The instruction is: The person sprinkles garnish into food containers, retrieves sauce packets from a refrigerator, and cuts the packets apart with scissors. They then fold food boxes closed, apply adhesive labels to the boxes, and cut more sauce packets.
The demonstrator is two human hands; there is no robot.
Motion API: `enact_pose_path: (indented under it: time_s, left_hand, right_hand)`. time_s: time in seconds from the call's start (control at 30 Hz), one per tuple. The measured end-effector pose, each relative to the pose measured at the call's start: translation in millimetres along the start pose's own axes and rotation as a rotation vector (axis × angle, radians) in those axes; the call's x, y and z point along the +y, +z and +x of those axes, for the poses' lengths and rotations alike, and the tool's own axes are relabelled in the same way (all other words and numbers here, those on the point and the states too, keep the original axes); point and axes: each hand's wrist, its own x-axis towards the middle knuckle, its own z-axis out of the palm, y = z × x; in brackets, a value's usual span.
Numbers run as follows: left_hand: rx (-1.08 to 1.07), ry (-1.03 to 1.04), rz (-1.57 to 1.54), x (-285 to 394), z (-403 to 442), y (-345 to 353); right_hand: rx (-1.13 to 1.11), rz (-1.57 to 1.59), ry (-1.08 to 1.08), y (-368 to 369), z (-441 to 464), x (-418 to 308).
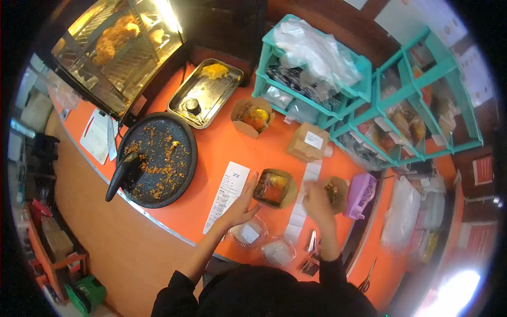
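My left hand (243, 207) reaches up beside an open kraft-paper food box (287, 196), its fingers stretched out along the box's left side. Dark food with red sauce and a yellow piece fills that box. Over the strip of white labels (297, 215) is my right hand (318, 202), between this box and another open food box (340, 196) with greenish food. The right hand's fingers are blurred, and I cannot make out whether they hold anything. A long printed receipt (227, 191) lies left of my left hand. Clear plastic tubs (249, 232) sit below the boxes.
A stone mortar (174, 179) with a pestle (120, 177) stands left, near a metal tray (182, 100) and a lit food warmer (71, 66). A closed labelled box (304, 150), an open food box (245, 129), teal baskets (348, 98), a purple holder (360, 195) and scissors (365, 282) are around.
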Motion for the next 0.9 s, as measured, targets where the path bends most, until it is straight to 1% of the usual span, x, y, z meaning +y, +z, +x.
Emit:
enact_pose_path:
  time_s: [0.07, 0.1, 0.13, 0.17, 0.23, 0.27, 0.3, 0.33, 0.37, 0.43, 0.47, 0.53, 0.57, 0.63, 0.67, 0.7, 0.73, 0.77, 0.83, 0.87, 0.9]
  left_hand:
    - [-0.016, 0.014, -0.002, 2.5, 0.0, 0.9]
    - [-0.009, 0.025, -0.004, 4.8, 2.1, 2.5]
    - [0.056, 0.007, -0.150, 10.1, 3.6, 4.4]
    - [0.043, 0.012, -0.144, 10.4, 1.6, 9.5]
    - [0.388, -0.206, -0.193, 1.0, -10.7, 26.1]
    - [0.496, -0.344, 0.030, -6.1, -22.6, 41.3]
    - [0.453, -0.457, -0.259, 9.1, -33.3, 52.5]
    - [0.419, -0.510, -0.404, 29.5, -37.3, 64.9]
    - [0.390, -0.569, -0.545, 50.1, -41.2, 77.2]
    - [0.301, -0.508, -0.335, 77.1, -39.5, 98.2]
    - [0.291, -0.503, -0.332, 69.2, -36.0, 102.6]
    - [0.408, -0.139, 0.238, 44.6, -21.8, 113.1]
    - [0.407, -0.138, 0.235, 49.9, -16.4, 105.4]
    - [0.312, -0.036, 0.138, 61.3, -3.0, 69.7]
    - [0.305, -0.040, 0.136, 56.3, 2.3, 55.0]
    - [0.168, -0.008, 0.177, 50.3, 7.1, 38.7]
    - [0.032, 0.026, 0.218, 45.7, 11.4, 25.1]
    - [0.029, 0.026, 0.219, 44.0, 16.2, 12.7]
    - [-0.195, 0.170, 0.407, 44.4, 24.8, -6.5]
    - [-0.133, 0.228, 0.386, 41.7, 28.2, -7.7]
    - [-0.132, 0.226, 0.389, 32.2, 29.3, -6.6]
  right_hand:
    - [-0.042, -0.023, 0.005, 35.2, -36.8, 15.4]
    - [0.052, 0.097, -0.072, 48.5, -47.7, 6.6]
    - [0.148, 0.215, -0.152, 55.4, -52.9, -0.5]
    - [0.160, 0.223, -0.144, 55.6, -53.8, -3.7]
    - [0.235, 0.259, -0.282, 49.0, -45.1, -9.7]
    - [0.249, 0.266, -0.278, 42.4, -36.3, -10.4]
    - [0.207, 0.227, -0.316, 33.9, -26.3, -9.9]
    - [0.162, 0.186, -0.352, 25.9, -18.3, -8.0]
    - [0.169, 0.190, -0.345, 21.8, -7.5, -2.2]
    - [-0.028, 0.319, -0.468, 21.4, 8.9, 12.6]
    - [-0.024, 0.264, -0.479, 19.0, 5.4, 10.0]
    - [-0.033, 0.225, -0.449, 21.4, -8.2, 10.5]
    - [-0.054, 0.186, -0.423, 24.6, -18.0, 11.2]
    - [-0.046, 0.200, -0.399, 34.2, -34.9, 9.5]
    - [0.025, 0.170, -0.385, 44.1, -41.2, 9.4]
    - [0.097, 0.141, -0.371, 52.1, -44.2, 9.4]
    - [0.124, 0.085, -0.400, 57.2, -44.4, 9.6]
    - [0.125, 0.087, -0.398, 58.4, -43.6, 4.6]
    - [0.243, -0.012, -0.457, 58.8, -39.2, -7.2]
    - [0.243, -0.009, -0.460, 60.4, -34.7, -7.3]
    - [0.238, -0.029, -0.495, 65.7, -28.0, -5.6]
